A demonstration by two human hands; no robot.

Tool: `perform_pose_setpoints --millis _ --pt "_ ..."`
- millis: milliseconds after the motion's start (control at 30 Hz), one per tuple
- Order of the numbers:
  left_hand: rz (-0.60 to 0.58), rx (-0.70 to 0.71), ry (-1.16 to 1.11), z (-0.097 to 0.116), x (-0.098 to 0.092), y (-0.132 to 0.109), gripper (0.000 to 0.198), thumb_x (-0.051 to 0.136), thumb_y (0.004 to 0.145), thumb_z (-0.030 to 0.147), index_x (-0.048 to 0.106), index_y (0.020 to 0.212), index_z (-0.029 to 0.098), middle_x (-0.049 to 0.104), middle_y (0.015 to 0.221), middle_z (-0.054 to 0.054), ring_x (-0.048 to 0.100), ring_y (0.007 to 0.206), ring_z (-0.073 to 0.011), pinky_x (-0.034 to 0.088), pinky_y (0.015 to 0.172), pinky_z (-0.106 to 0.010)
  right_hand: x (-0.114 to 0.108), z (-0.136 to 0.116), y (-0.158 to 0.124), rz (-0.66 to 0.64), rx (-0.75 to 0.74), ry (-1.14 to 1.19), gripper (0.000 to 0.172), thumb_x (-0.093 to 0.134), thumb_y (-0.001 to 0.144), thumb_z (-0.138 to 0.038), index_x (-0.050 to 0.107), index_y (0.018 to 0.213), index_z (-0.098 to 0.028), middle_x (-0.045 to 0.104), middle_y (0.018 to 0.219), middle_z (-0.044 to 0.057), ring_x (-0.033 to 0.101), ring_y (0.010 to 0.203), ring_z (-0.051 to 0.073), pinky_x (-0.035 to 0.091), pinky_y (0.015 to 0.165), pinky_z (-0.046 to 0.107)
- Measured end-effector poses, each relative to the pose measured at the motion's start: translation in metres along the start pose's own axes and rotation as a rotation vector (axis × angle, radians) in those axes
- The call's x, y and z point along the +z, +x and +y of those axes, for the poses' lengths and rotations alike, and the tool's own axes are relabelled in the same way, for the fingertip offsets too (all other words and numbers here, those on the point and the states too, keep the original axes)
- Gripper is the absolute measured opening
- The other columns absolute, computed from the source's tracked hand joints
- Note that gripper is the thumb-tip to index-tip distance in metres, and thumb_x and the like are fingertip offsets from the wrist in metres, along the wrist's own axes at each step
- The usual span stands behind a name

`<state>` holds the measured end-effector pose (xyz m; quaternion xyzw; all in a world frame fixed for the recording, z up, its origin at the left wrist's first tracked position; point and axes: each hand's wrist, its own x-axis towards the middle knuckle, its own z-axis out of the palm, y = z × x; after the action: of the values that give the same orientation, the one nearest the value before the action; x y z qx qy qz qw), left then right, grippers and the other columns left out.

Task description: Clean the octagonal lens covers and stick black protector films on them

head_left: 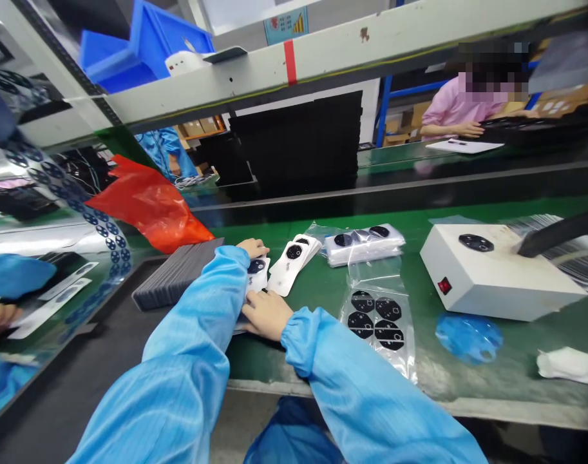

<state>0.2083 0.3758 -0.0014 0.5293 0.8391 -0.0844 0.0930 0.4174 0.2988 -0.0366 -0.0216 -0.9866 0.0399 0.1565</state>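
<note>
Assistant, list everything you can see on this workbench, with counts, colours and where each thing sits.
white cards: several, white with black discs, between the hands
bagged cards: one stack, white, beyond the hands
bag of octagonal pads: one, black, right of right hand
box with switch: one, white, red switch, bench right
sheet stack: one, dark grey, left of hands
plastic bag: one, red, far left
film disc: one, blue, before the box
cloth: one, white, right edge
left hand: one, blue sleeve, at the cards
right hand: one, blue sleeve, at the cards

A white card bearing a black round sticker stands between the left hand and right hand, apparently tilted; a matching card lies just beside it.
</note>
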Motion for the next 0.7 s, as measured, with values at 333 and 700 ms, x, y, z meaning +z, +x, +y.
perform_pose_setpoints --millis 333,700 --pt "0.076 -0.027 -0.014 0.011 0.005 -0.037 0.035 0.054 0.087 0.034 0.053 0.117 0.016 0.055 0.120 -0.010 0.057 0.102 -0.0221 0.050 0.085 -0.044 0.008 -0.022 -0.015 -0.030 0.081 -0.078 0.041 0.056 0.085 -0.047 0.048 0.118 -0.024 0.049 0.118 0.008 0.053 0.098 0.026 0.047 0.077 0.042" --pt "0.149 -0.069 -0.185 0.012 -0.001 -0.076 0.035 0.054 0.087 0.034 0.053 0.117 0.016 0.056 0.119 -0.010 0.057 0.103 -0.0227 0.049 0.086 -0.045 0.004 -0.023 -0.017 -0.073 0.016 -0.089 0.023 0.052 0.090 -0.027 0.054 0.111 -0.017 0.055 0.112 0.006 0.055 0.098 0.020 0.050 0.081 0.040"
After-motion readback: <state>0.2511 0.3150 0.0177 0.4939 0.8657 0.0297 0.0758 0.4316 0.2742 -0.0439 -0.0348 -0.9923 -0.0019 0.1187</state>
